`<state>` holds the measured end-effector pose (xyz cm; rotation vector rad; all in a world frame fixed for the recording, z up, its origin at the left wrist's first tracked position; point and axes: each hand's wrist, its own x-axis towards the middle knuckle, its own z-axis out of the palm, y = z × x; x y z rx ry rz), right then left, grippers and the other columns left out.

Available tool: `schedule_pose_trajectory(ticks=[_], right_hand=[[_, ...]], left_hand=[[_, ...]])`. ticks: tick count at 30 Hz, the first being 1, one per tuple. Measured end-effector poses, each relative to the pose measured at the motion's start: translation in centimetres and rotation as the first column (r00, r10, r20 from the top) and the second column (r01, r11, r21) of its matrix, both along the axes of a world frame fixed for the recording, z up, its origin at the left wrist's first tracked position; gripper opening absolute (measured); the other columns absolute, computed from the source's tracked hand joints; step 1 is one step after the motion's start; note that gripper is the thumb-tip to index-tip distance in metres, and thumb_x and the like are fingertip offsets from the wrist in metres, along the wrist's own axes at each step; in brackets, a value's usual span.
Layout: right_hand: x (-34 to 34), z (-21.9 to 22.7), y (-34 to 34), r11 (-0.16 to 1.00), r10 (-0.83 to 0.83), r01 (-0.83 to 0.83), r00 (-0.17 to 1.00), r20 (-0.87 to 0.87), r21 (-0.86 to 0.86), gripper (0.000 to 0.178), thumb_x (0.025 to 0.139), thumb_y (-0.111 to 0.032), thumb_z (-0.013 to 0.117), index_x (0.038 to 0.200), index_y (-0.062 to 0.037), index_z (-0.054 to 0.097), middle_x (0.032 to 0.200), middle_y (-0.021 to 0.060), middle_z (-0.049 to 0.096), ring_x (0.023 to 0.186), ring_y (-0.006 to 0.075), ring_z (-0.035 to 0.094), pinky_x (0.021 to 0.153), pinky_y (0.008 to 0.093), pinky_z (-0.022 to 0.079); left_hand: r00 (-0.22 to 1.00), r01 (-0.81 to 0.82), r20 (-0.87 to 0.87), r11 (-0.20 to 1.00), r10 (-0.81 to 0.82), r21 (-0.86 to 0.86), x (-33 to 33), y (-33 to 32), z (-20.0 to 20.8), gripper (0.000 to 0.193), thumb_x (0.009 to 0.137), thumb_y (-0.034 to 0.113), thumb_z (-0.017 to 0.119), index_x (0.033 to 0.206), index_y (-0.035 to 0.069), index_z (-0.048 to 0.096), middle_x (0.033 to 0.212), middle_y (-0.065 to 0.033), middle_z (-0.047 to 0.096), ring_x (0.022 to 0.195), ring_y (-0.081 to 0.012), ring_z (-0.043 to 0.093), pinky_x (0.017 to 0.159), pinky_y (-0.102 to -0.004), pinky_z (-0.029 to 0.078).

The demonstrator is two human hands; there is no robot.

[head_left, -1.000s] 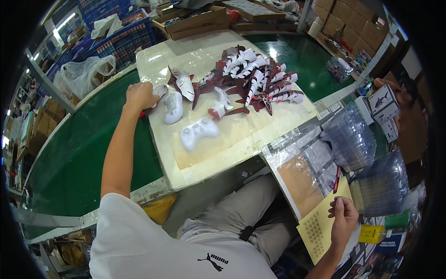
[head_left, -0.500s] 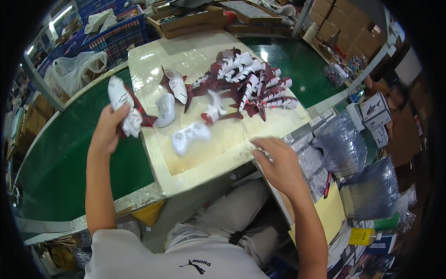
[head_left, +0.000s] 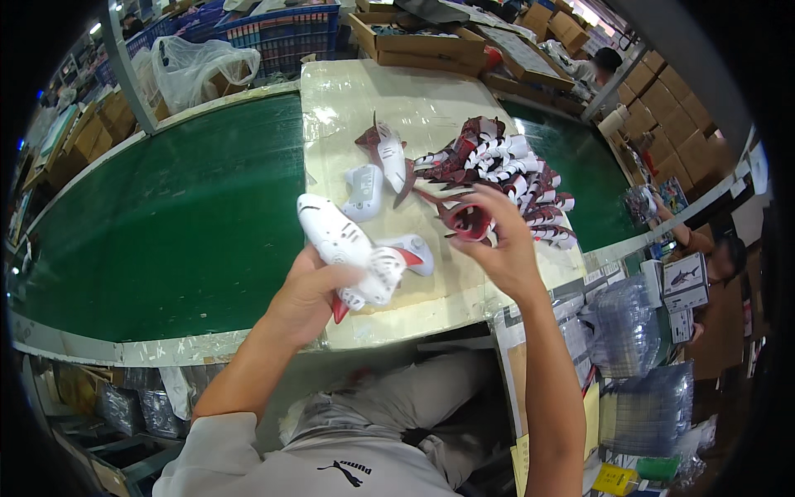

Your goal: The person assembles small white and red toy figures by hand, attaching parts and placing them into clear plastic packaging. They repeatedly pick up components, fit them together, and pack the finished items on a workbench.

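Note:
My left hand is closed around a toy shark body, its white spotted underside up and red fins at the lower end. It is held above the near part of the table. My right hand grips a dark red shark tail piece, whose round hollow end faces me. Beneath the shark body lies a white remote controller, partly hidden by it. Another white controller rests farther back, beside a second shark body. Many red-and-white segmented tail pieces are heaped to the right.
A tape-covered pale board bears these parts, over a green surface. Stacks of clear plastic trays stand on the right. Cardboard boxes and a blue crate are at the back. A co-worker's arm shows far right.
My left hand has brought the shark body in from the left to the table's middle. My right hand has moved forward and taken hold of a tail piece. The view has shifted.

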<state>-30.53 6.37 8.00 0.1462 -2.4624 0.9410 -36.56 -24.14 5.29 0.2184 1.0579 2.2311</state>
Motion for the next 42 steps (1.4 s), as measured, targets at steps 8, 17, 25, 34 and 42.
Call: schedule_pose_trajectory(ticks=[8,17,25,34,42], right_hand=[[11.5,5.2,-3.2,0.656,-0.189,-0.155,0.914,-0.359,-0.739,0.059,0.077,-0.002,0.08,0.126,-0.001,0.047,0.12,0.0234,0.071,0.105,0.0283,0.073,0.095,0.0418,0.062],[19.2,0.1,-9.7,0.801,-0.273,0.334,0.942,0.193,-0.497,0.063,0.085,-0.03,0.092,0.131,0.0006,0.062,0.1,0.012,0.074,0.088,0.0172,0.07,0.077,0.0329,0.056],[24.4,-0.3,-9.1,0.767,-0.442,0.428,0.893,0.09,-0.478,0.058,0.079,-0.02,0.095,0.126,0.0025,0.069,0.104,0.0067,0.074,0.091,0.0114,0.067,0.082,0.0278,0.055],[27.3,-1.0,-8.1,0.719,-0.505,0.459,0.861,0.063,-0.522,0.06,0.079,-0.029,0.097,0.123,0.0022,0.069,0.106,0.0141,0.075,0.094,0.0217,0.073,0.084,0.0346,0.057],[27.8,-1.2,-7.5,0.692,-0.548,0.511,0.832,0.091,-0.509,0.054,0.082,-0.03,0.094,0.118,0.0004,0.068,0.103,0.0156,0.073,0.092,0.0275,0.073,0.082,0.0371,0.056]], left_hand=[[1.0,-0.007,0.012,1.0,0.007,-0.031,1.0,4.5,0.6,0.055,0.102,0.018,0.072,0.145,-0.006,0.047,0.133,-0.0174,0.068,0.119,-0.0285,0.071,0.103,-0.0413,0.06],[0.975,0.194,0.049,0.944,-0.215,0.267,6.2,8.9,-0.2,0.066,0.113,0.053,0.047,0.152,0.0,0.049,0.135,-0.0209,0.069,0.12,-0.0284,0.072,0.105,-0.0459,0.06],[0.973,0.231,-0.067,0.962,-0.223,0.146,10.6,10.4,0.3,0.052,0.105,0.031,0.071,0.144,0.003,0.051,0.133,-0.0108,0.067,0.122,-0.0235,0.067,0.108,-0.0438,0.055],[0.938,0.328,-0.16,0.938,-0.308,0.113,12.5,12.3,0.2,0.058,0.104,0.034,0.071,0.147,0.004,0.048,0.138,-0.012,0.064,0.128,-0.0278,0.065,0.112,-0.0478,0.052],[0.924,0.337,-0.233,0.932,-0.302,0.13,12.6,12.9,-1.6,0.068,0.107,0.051,0.062,0.157,0.009,0.045,0.149,-0.0122,0.062,0.136,-0.0299,0.061,0.119,-0.0512,0.046]])
